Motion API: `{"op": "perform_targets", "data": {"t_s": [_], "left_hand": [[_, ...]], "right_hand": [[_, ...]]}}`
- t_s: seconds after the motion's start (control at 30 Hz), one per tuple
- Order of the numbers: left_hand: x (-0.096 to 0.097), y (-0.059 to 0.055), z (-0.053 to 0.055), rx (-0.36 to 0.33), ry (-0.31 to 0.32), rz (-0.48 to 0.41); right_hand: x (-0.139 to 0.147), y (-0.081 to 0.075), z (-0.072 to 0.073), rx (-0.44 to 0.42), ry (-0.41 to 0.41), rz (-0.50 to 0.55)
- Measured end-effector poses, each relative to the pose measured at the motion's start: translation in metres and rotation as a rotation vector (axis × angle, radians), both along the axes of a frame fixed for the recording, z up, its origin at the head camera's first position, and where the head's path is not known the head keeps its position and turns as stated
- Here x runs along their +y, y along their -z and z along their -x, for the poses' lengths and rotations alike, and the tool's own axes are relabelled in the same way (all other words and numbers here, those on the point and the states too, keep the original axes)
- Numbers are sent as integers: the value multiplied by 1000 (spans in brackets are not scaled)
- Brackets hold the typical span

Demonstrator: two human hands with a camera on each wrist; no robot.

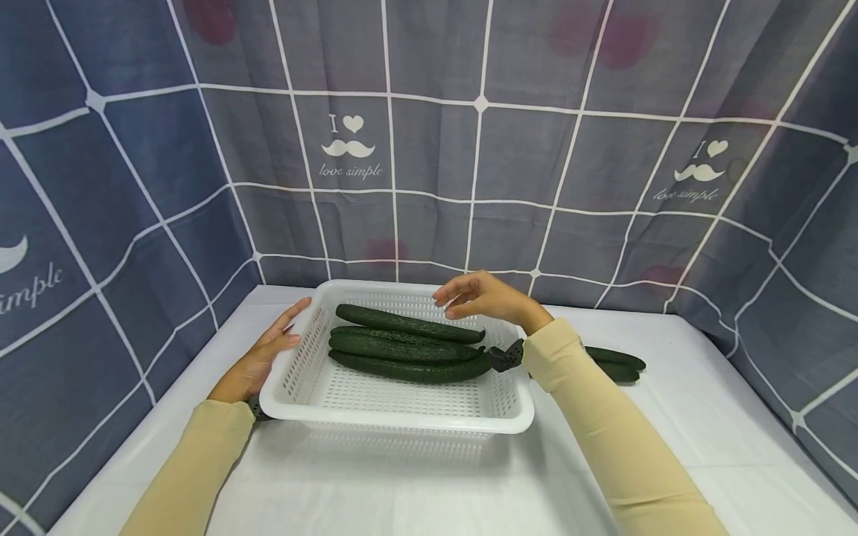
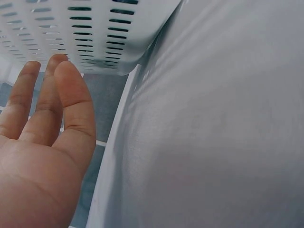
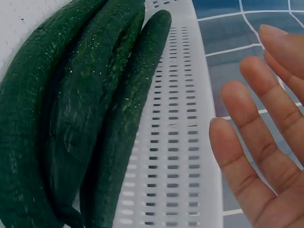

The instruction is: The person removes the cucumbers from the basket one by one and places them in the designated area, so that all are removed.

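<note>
Several dark green cucumbers point(image 1: 409, 345) lie side by side, left to right, in a white plastic basket point(image 1: 402, 422) with slotted walls. Against the basket's left end is my left hand point(image 1: 258, 361), its fingers extended along the outer wall; the left wrist view shows that palm point(image 2: 42, 175) bare, fingertips near the slots. My right hand point(image 1: 492, 299) hovers over the basket's back right part, fingers loosely bent and holding nothing. In the right wrist view the fingers point(image 3: 242, 156) are spread apart beside the rim, with the cucumbers point(image 3: 80, 109) lying in the basket.
More cucumbers point(image 1: 618, 366) lie on the white table point(image 1: 670, 417) right of the basket, partly hidden behind my right forearm. A grey-blue checked curtain point(image 1: 436, 149) encloses the table at the back and both sides.
</note>
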State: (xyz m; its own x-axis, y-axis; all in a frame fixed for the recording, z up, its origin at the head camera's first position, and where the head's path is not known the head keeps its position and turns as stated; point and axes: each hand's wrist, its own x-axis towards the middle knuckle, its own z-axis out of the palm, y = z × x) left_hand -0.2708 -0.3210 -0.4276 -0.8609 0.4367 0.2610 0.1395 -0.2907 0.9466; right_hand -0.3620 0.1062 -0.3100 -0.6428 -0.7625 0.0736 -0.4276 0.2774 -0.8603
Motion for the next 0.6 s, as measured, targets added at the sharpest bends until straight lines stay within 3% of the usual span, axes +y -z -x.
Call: {"op": "perform_targets", "data": {"t_s": [0.37,0.6], "left_hand": [[3,-1,-3,-43,-71,56],[3,-2,-4,-47,-90,76]], "right_hand": [[-16,15,10,-86,-42,11],[-25,24,15,-91,-61,-45]]}}
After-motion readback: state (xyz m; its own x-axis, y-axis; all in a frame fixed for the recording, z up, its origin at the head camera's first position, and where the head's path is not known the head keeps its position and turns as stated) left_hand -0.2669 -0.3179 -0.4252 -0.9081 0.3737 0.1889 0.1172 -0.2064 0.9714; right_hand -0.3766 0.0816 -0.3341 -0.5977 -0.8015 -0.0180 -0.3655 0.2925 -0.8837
